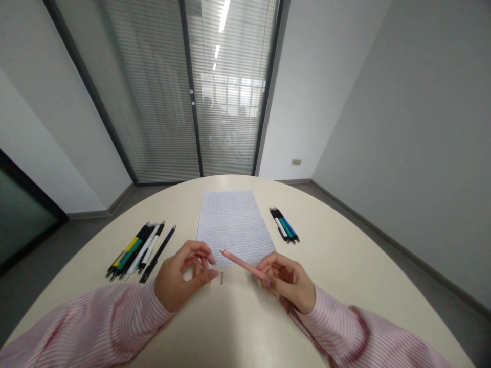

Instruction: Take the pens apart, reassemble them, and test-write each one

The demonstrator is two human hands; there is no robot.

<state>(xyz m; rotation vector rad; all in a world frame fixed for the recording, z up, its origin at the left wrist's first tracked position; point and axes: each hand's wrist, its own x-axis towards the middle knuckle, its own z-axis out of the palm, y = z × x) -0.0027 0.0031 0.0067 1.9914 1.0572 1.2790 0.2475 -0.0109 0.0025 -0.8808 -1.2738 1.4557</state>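
Note:
Between the thumb and fingers of my right hand [286,280] is a pink pen [243,264], its thin tip pointing left and slightly up. My left hand [187,273] is held just left of that tip, thumb and fingers apart, with nothing between them. A small dark piece [221,277] lies on the table below the pen tip, near my left thumb. Beyond both hands lies a sheet of paper [232,220] covered in lines of writing, its near edge partly behind the fingers and the pen.
Several pens [136,250] lie together on the left of the round, pale table [330,230], with a dark pen [159,253] beside them. A smaller group of pens [284,225] lies right of the paper. Glass panels with blinds stand behind the table.

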